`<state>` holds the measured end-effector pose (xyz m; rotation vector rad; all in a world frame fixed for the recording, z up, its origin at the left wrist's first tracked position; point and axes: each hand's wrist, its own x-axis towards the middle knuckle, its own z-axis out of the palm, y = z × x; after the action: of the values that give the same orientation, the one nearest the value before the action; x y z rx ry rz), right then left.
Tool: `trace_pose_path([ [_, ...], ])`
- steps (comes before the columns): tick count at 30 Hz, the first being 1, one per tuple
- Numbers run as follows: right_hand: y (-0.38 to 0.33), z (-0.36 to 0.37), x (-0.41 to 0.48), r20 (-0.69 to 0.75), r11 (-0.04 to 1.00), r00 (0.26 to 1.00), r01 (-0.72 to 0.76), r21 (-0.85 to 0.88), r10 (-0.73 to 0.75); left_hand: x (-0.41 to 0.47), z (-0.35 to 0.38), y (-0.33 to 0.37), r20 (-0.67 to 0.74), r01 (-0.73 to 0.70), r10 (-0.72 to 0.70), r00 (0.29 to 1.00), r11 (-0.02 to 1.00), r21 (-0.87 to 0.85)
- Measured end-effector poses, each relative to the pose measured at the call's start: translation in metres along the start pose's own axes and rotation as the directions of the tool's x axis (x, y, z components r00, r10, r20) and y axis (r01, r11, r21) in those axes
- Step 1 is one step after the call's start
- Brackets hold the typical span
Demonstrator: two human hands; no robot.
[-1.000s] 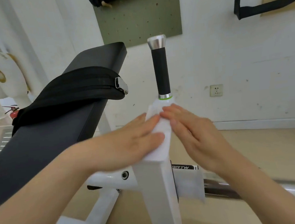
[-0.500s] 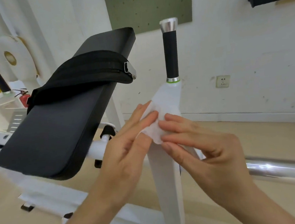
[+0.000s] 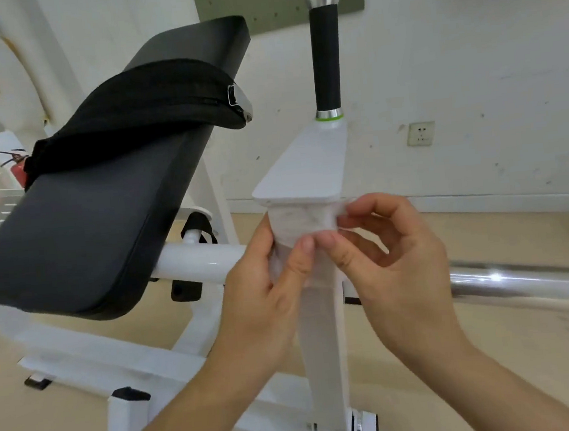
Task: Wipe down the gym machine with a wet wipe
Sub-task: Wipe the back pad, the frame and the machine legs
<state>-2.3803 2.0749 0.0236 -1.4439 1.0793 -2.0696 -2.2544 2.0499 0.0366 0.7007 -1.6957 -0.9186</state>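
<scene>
left hand (image 3: 267,306) grips wipe (image 3: 302,219) | right hand (image 3: 396,267) pinches wipe, fingers (image 3: 373,204) curled

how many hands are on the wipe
2. The left hand grips the wet wipe around the white post; the right hand pinches its right edge.

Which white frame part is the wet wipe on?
The wet wipe wraps the square upright post under the black grip, not the round crossbar.

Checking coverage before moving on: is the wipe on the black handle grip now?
No, the left hand and right hand hold the wet wipe round the white post, below the black handle grip.
</scene>
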Motion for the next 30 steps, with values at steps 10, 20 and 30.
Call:
trace_pose_path([
  [10, 0.074, -0.022, -0.065, 0.184, 0.692, 0.962, 0.273, -0.668, -0.201, -0.052, 0.022, -0.074, -0.022, 0.025, -0.023, 0.999, 0.996, 0.084],
  [20, 0.079, -0.008, -0.056, 0.116, 0.671, 0.889, 0.414, -0.615, -0.443, -0.040, 0.015, -0.055, -0.033, 0.081, -0.080, 0.996, 0.996, 0.022],
  [30, 0.182, -0.026, -0.149, 0.041, 0.807, 0.994, 0.110, -0.581, -0.105, -0.104, 0.033, -0.142, -0.072, 0.417, -0.417, 0.906, 0.850, 0.323],
])
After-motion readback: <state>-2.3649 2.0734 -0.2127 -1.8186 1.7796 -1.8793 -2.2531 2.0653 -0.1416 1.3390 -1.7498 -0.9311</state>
